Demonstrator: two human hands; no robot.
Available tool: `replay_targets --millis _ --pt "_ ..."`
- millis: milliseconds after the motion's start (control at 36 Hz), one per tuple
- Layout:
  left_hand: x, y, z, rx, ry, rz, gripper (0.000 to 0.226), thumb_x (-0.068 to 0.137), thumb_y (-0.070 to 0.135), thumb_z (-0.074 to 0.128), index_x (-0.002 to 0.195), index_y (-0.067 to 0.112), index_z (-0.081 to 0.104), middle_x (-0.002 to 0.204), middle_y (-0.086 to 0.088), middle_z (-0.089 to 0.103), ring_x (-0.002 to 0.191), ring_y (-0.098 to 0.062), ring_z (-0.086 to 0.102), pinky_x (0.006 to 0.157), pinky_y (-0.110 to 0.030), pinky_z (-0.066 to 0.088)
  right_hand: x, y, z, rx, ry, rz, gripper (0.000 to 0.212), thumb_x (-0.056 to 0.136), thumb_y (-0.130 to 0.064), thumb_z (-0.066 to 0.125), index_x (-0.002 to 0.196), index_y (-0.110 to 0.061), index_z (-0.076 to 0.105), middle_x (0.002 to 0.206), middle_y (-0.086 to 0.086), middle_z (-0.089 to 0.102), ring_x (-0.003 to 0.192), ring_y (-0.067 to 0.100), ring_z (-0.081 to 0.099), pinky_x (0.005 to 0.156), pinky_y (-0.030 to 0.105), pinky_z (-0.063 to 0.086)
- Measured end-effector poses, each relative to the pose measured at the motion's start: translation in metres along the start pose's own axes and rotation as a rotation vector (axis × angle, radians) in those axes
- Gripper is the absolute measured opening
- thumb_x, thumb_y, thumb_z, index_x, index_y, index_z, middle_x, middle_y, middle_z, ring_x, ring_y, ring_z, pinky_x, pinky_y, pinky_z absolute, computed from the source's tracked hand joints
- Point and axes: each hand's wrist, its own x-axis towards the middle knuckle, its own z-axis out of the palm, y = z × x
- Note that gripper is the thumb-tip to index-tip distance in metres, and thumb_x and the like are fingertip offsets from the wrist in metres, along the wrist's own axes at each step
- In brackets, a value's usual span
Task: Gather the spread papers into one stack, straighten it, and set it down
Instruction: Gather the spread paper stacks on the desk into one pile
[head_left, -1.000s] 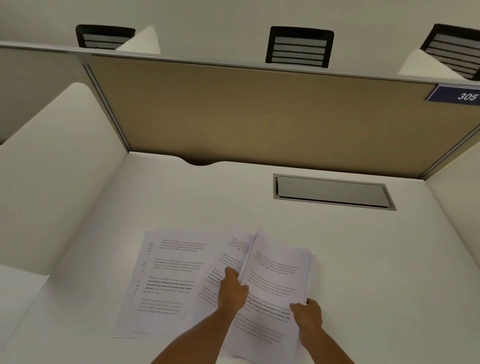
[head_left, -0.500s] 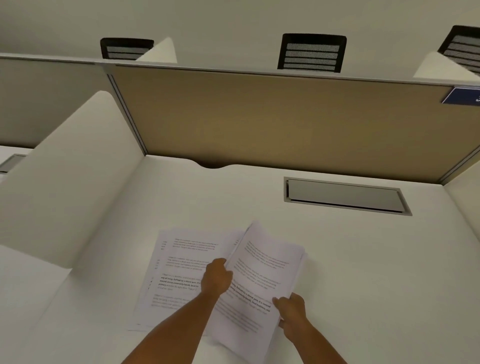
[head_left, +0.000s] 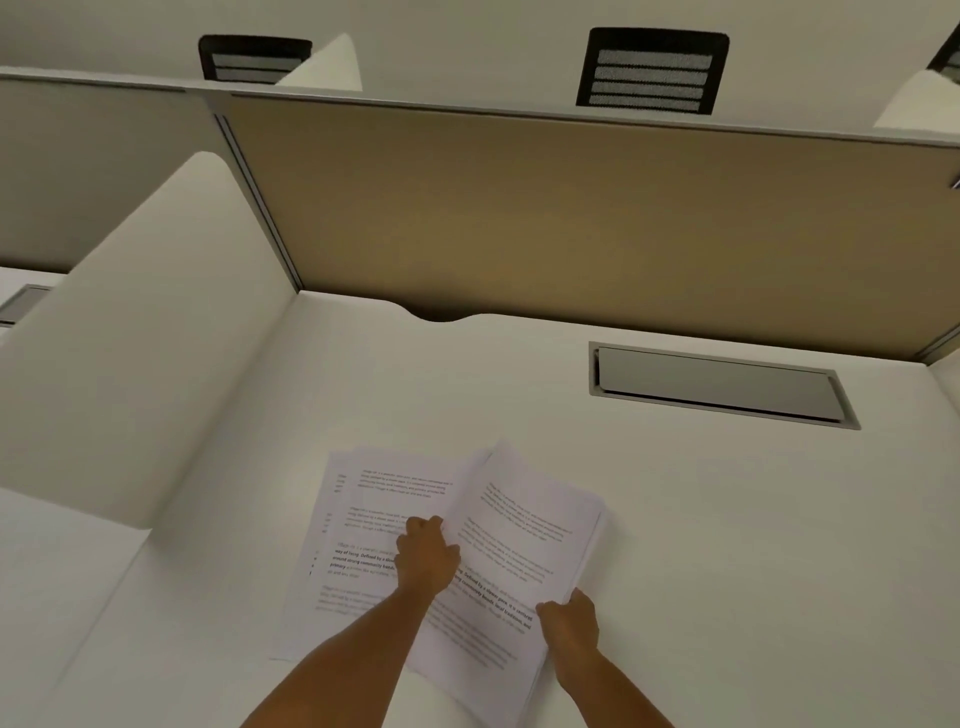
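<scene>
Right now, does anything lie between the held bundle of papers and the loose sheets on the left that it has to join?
Nothing visible does. The bundle, gripped by the left hand and the right hand, already overlaps the loose sheets. The desk around them is bare; the grey hatch sits farther back.

A white desk (head_left: 727, 519) has a grey hatch (head_left: 719, 384) set into it near the back right. Behind the hatch stands a tan divider (head_left: 571, 208), with a cable notch (head_left: 441, 313) at its base to the hatch's left. A white side panel (head_left: 130, 338) stands far left. Two black chair backs (head_left: 652, 73) (head_left: 254, 57) show beyond the divider.
</scene>
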Motion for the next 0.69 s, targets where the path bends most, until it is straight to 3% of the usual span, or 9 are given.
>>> replay_targets --millis 111,194,306,472,556,694 --pt "0.003 -0.002 0.004 0.034 0.03 -0.006 0.054 0.091 0.029 0.06 0.14 0.016 0.041 0.141 -0.01 0.034 0.124 -0.03 0.041 0.099 -0.04 0.047 -0.004 -0.012 0.006 -0.3 0.136 0.073 0.05 0.085 -0.012 0.059 0.134 -0.005 0.05 0.132 0.018 0.048 0.114 0.032 0.055 0.105 0.042 0.044" --pt "0.005 -0.002 0.005 0.034 0.026 -0.001 0.055 0.091 0.028 0.061 0.139 0.012 0.04 0.14 -0.012 0.033 0.124 -0.031 0.038 0.099 -0.038 0.048 -0.009 -0.02 0.012 -0.346 0.155 0.078 0.05 0.083 -0.015 0.059 0.131 -0.006 0.048 0.133 0.018 0.041 0.117 0.032 0.048 0.107 0.043 0.039" --pt "0.006 0.002 0.002 0.035 0.021 -0.028 0.053 0.09 0.029 0.061 0.134 0.009 0.04 0.137 -0.012 0.035 0.12 -0.029 0.044 0.099 -0.039 0.049 -0.008 -0.022 0.017 -0.263 0.133 0.078 0.05 0.084 -0.011 0.059 0.131 -0.002 0.046 0.136 0.018 0.032 0.111 0.035 0.048 0.102 0.046 0.044" --pt "0.01 0.003 0.002 0.019 0.031 -0.038 0.056 0.087 0.03 0.064 0.132 0.009 0.04 0.131 -0.012 0.044 0.116 -0.027 0.05 0.095 -0.036 0.048 -0.008 -0.021 0.015 -0.127 0.079 0.044 0.062 0.086 -0.006 0.059 0.141 0.001 0.031 0.138 0.022 0.029 0.084 0.024 0.047 0.072 0.034 0.045" --pt "0.01 0.003 0.001 -0.007 0.015 -0.056 0.052 0.085 0.033 0.065 0.128 0.012 0.042 0.123 -0.009 0.057 0.114 -0.027 0.052 0.095 -0.038 0.05 -0.008 -0.023 0.014 -0.033 0.054 0.034 0.072 0.085 -0.006 0.061 0.146 -0.003 0.023 0.138 0.022 0.037 0.088 0.026 0.047 0.074 0.036 0.045" --pt "0.005 0.002 0.0 -0.068 0.029 -0.074 0.054 0.081 0.036 0.07 0.119 0.016 0.038 0.114 -0.008 0.062 0.105 -0.027 0.06 0.091 -0.04 0.055 -0.009 -0.024 0.009 0.172 0.02 0.069 0.075 0.086 -0.005 0.065 0.144 -0.012 0.018 0.136 0.021 0.044 0.103 0.032 0.047 0.093 0.045 0.044"
